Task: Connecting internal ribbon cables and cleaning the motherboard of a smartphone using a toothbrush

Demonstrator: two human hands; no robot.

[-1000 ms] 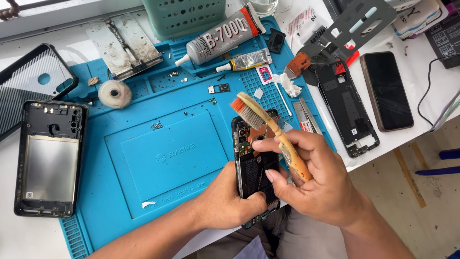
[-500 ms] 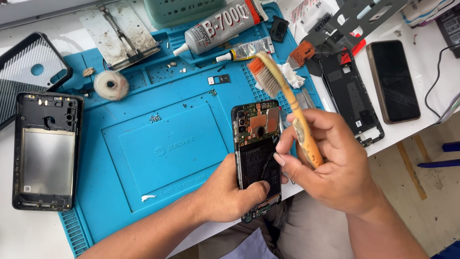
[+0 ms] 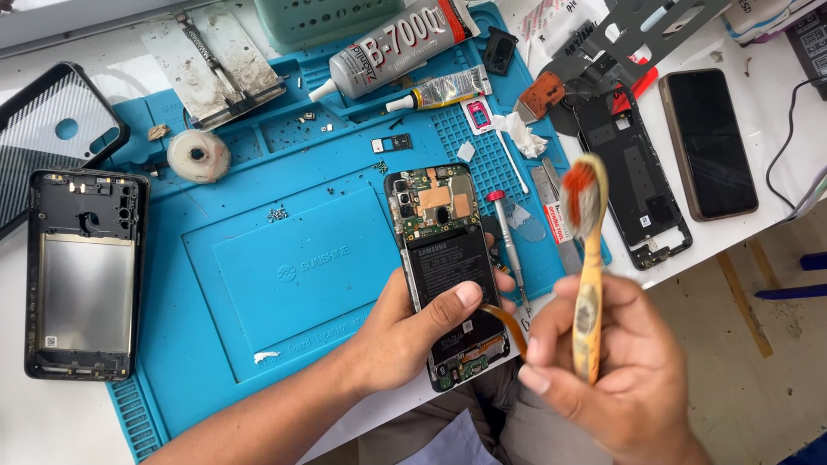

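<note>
Fingers (image 3: 469, 297) of the left hand (image 3: 413, 331) wrap around the lower half of one opened phone (image 3: 448, 258), thumb pressed on its black battery, holding it over the near edge of the blue mat (image 3: 284, 275), close to the bench's front edge. The right hand (image 3: 620, 370) is clenched round the handle of one yellow toothbrush (image 3: 588, 258), bristles up and blurred, lifted clear of the phone, just to its right.

One red-capped screwdriver (image 3: 508, 245) lies just beside the phone, between it and the brush. Two glue tubes sit along the mat's far edge: a large grey tube (image 3: 388, 47) and a small yellow tube (image 3: 439, 89). One tape roll (image 3: 198, 155) rests near the mat's far left corner, beside a metal clamp plate (image 3: 215, 69).

On the bare white bench (image 3: 26, 405), one black phone frame (image 3: 84, 271) lies left of the mat, with a striped back cover (image 3: 52, 129) behind it. Toward the right edge lie a second black frame (image 3: 633, 185) and one dark-screened phone (image 3: 708, 142).
</note>
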